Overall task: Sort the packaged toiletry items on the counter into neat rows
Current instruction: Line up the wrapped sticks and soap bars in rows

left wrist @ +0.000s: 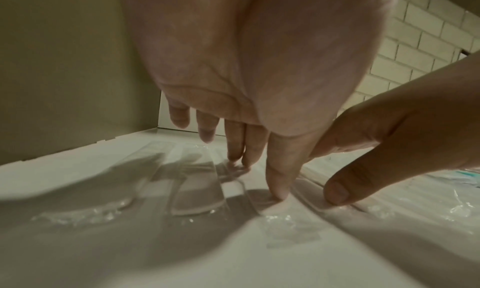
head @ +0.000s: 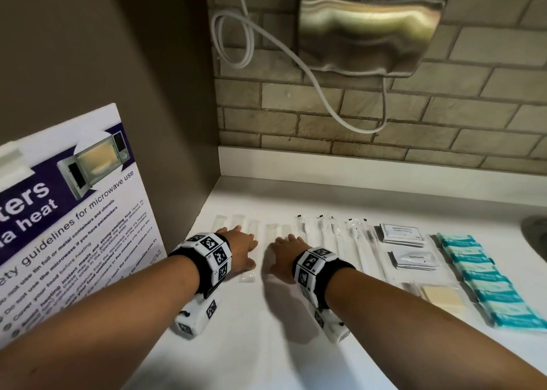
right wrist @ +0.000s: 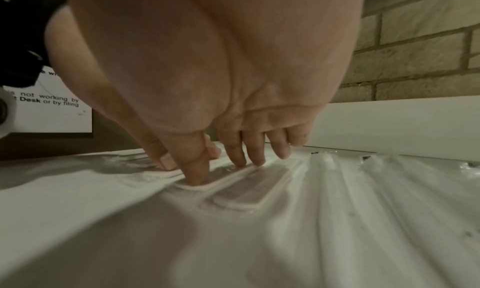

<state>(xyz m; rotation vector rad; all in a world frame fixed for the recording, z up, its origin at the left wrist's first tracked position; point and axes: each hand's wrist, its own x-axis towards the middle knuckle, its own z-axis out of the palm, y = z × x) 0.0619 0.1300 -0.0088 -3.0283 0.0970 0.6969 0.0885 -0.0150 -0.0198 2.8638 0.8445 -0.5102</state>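
On the white counter (head: 266,345) lies a row of flat white sticks in clear wraps (head: 236,220). My left hand (head: 247,246) lies flat on the leftmost ones, its thumb pressing one wrap (head: 248,277). In the left wrist view the left hand's fingertips (left wrist: 279,194) press on the clear wraps (left wrist: 197,192). My right hand (head: 281,253) rests flat on the neighbouring sticks (head: 272,229); its thumb (right wrist: 194,177) presses a white stick (right wrist: 249,189). To the right lie wrapped toothbrushes (head: 325,235), shampoo sachets (head: 401,234), toothpaste packets (head: 414,260), a beige soap (head: 441,296) and teal packets (head: 485,277).
A microwave-safety poster (head: 74,212) leans against the left wall. A steel hand dryer (head: 370,25) with a looped white cable (head: 296,63) hangs on the brick-tile wall above the counter. A sink edge (head: 535,235) shows at far right.
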